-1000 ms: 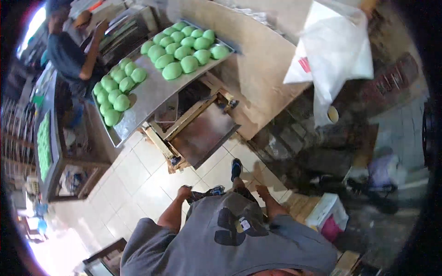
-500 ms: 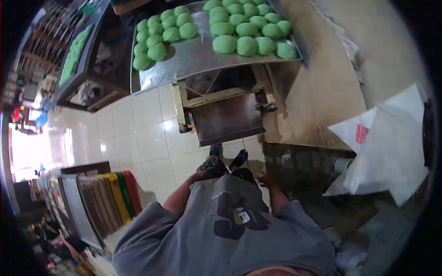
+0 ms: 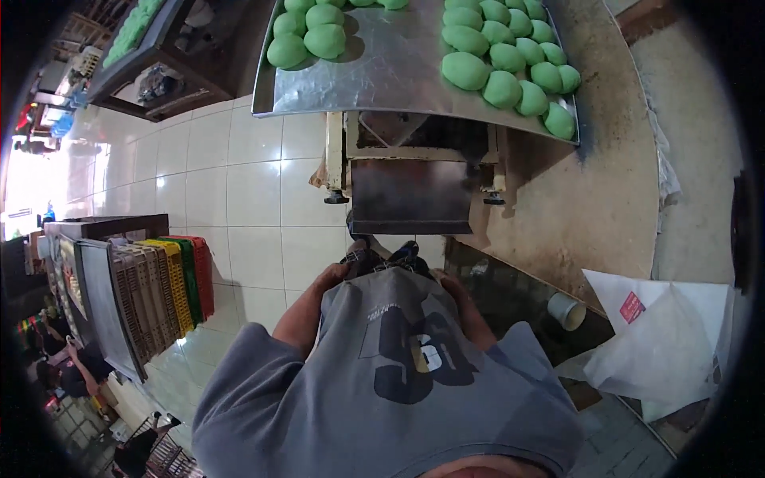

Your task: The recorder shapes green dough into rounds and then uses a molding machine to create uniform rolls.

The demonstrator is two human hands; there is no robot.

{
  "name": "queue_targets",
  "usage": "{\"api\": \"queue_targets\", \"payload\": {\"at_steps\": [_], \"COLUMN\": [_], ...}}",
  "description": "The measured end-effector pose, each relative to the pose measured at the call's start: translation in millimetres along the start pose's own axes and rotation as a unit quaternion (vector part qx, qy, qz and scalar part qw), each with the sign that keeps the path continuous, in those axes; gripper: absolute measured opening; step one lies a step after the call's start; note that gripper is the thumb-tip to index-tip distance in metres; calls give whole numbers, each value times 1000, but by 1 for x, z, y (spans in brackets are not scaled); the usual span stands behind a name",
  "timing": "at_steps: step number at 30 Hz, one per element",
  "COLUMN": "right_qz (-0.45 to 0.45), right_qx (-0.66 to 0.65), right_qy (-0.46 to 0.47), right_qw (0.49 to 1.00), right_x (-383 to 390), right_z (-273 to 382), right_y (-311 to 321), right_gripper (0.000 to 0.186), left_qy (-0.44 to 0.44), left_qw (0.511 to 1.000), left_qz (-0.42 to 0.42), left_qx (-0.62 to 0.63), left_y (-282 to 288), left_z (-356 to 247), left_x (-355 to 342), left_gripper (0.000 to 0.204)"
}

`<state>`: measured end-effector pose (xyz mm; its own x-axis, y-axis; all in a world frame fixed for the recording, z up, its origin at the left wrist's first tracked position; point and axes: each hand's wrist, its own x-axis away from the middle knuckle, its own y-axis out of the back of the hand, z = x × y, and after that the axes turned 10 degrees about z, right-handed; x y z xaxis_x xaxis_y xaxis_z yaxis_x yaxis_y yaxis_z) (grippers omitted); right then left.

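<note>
Both arms hang down beside my grey shirt. My left hand (image 3: 333, 276) rests at my left thigh, against dark patterned cloth, and its fingers are not clear. Partly behind the shirt is my right hand (image 3: 447, 282), by my right thigh, with the fingers hidden. Nothing that either hand might hold shows. Ahead of me, beyond reach of the lowered hands, lies a metal tray (image 3: 374, 94) with several rounded green dough balls (image 3: 466, 70) in two groups, a bare strip of metal between them.
Under the tray stands a cream-framed machine with a dark sloping plate (image 3: 411, 195). At the right are a brown worktop (image 3: 606, 183), white sacks (image 3: 653, 342) and a whitish cup (image 3: 566, 311). Stacked coloured crates (image 3: 171, 287) stand left. Other people (image 3: 80, 366) are at far lower left.
The view has turned, so the tray and machine appear farther right and the tray higher. My right hand has drawn in behind the shirt; the left stays by the thigh.
</note>
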<state>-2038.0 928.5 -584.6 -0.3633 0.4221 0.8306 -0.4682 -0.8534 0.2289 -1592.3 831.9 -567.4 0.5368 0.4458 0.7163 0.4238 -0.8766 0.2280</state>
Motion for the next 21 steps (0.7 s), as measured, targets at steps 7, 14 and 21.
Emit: {"api": "queue_targets", "payload": {"at_steps": [7,14,21], "right_qz": [1,-15,-43], "right_qx": [-210,-347,-578], "right_qy": [-102,-103,-43], "right_qw": [972,932,813], "right_x": [30,75,145], "right_z": [49,97,145], "right_y": [25,72,145], "right_gripper": [48,46,45], "left_qy": [250,186,186], "left_qw": [947,955,876], "left_qz": [62,26,-240], "left_qx": [190,231,375], "left_y": [95,122,100], "left_z": [-60,-43,-33], "left_x": [7,-8,-28], "left_gripper": [64,56,51]}}
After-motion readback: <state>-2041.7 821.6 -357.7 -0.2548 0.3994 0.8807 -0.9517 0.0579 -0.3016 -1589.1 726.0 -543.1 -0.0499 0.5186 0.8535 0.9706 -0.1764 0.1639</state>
